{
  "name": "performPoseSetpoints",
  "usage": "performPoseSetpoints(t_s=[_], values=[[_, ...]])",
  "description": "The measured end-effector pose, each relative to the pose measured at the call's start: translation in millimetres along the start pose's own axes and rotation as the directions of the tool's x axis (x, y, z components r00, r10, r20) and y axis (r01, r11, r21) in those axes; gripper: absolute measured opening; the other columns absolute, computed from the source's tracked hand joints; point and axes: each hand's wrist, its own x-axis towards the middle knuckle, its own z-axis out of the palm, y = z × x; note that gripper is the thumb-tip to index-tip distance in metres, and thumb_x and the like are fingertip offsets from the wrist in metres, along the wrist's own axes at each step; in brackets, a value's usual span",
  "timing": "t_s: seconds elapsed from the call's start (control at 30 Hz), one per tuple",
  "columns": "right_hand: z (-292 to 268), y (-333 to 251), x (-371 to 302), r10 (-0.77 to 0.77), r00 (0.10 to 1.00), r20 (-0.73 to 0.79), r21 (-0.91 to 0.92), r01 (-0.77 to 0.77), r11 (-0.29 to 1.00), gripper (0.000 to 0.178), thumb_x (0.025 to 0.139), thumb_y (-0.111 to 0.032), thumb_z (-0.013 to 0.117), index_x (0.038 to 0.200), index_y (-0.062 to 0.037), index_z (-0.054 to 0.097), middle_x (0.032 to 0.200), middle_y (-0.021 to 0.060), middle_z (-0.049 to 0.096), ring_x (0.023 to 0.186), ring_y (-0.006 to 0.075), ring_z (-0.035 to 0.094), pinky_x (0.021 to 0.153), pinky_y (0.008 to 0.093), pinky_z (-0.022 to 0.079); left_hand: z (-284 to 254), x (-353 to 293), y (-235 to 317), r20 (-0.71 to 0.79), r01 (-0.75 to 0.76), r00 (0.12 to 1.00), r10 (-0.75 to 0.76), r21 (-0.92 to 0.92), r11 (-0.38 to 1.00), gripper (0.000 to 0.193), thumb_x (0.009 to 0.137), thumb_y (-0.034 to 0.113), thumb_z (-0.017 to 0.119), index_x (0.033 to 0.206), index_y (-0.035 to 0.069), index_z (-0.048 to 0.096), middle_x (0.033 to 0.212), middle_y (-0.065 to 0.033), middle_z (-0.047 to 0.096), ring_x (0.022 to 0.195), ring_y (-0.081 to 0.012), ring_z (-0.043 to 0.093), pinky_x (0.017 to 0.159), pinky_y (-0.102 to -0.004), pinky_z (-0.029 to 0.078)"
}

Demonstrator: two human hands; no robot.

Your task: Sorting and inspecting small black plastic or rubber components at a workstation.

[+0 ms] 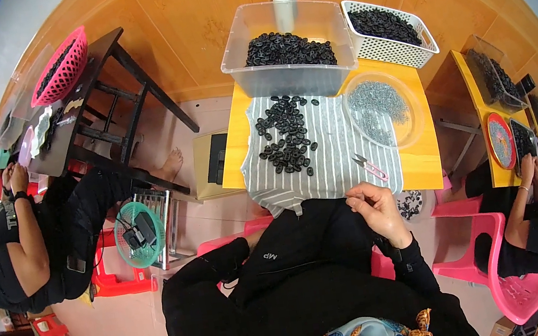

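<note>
My right hand [380,213] is at the table's near edge, fingers curled and thumb drawn in against them; whatever they may hold is hidden. Of my left hand [253,239] only a little skin shows past the black sleeve beside my leg, its fingers out of sight. A grey striped cloth [333,159] covers part of the yellow table [426,170] and hangs over its front. Small black oval pieces [286,131] lie scattered on it. Pink-handled thread snips [372,167] rest just beyond my right hand. A round clear tray [409,136] holds many tiny silvery metal bits.
Behind the cloth stand a clear plastic bin [297,76] and a white basket [397,50], both with black pieces, and a white bottle [284,8]. Co-workers sit at a dark table [92,59] on the left and a yellow one on the right. A pink chair [489,240] stands close by.
</note>
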Motion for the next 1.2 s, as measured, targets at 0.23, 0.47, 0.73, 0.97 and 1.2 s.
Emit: performPoseSetpoints(t_s=[0.23,0.47,0.73,0.97,1.2], values=[[-3.6,5.9,-5.6,0.008,1.0,0.0,0.036,-0.008,0.999,0.011,0.083,-0.002,0.063,0.093,0.0022,0.063,0.076,0.0017,0.061,0.069,0.0065,0.051,0.061,0.0219,0.041,-0.7,-1.1,0.2,-0.022,-0.005,1.0,0.003,-0.061,0.998,0.026,0.09,0.022,0.055,0.106,0.003,0.064,0.093,-0.0096,0.067,0.074,-0.0181,0.063,0.067,-0.0317,0.05],[3.5,-2.5,-2.4,-0.003,1.0,-0.011,0.011,0.003,1.0,0.008,0.085,0.001,0.06,0.092,0.0032,0.064,0.072,0.0003,0.059,0.066,0.0053,0.052,0.06,0.0202,0.042,3.8,0.7,0.1,-0.062,-0.013,0.998,0.006,-0.103,0.995,0.024,0.09,0.022,0.055,0.103,0.004,0.064,0.089,-0.0088,0.067,0.071,-0.0171,0.062,0.064,-0.031,0.05],[14.0,-2.5,-0.6,-0.031,0.999,-0.017,0.021,0.031,0.999,0.009,0.085,0.0,0.061,0.093,0.0036,0.063,0.073,-0.0006,0.059,0.067,0.0051,0.052,0.061,0.02,0.042,4.4,-1.9,2.2,-0.091,-0.025,0.996,0.009,-0.167,0.986,0.023,0.09,0.022,0.055,0.1,0.004,0.065,0.085,-0.0079,0.067,0.068,-0.0159,0.061,0.061,-0.0302,0.049],[13.9,4.2,13.5,-0.003,0.996,-0.084,-0.005,0.003,1.0,0.01,0.084,-0.001,0.061,0.093,0.0033,0.063,0.075,0.0009,0.06,0.069,0.006,0.053,0.063,0.0215,0.043,40.6,-61.1,104.9,-0.173,-0.325,0.907,0.385,0.295,0.898,0.025,0.089,0.027,0.055,0.085,0.003,0.063,0.06,-0.0036,0.056,0.054,-0.0106,0.054,0.047,-0.0246,0.041],[27.4,24.7,54.3,-0.009,0.986,-0.165,-0.1,-0.008,0.995,0.012,0.081,-0.004,0.063,0.091,0.0028,0.062,0.076,0.0091,0.065,0.068,0.0153,0.059,0.062,0.0272,0.046,79.6,-111.3,156.8,0.334,-0.662,0.621,0.709,0.708,0.246,0.021,0.091,0.024,0.056,0.088,0.004,0.064,0.062,-0.0005,0.056,0.053,-0.0063,0.05,0.048,-0.0206,0.04]])
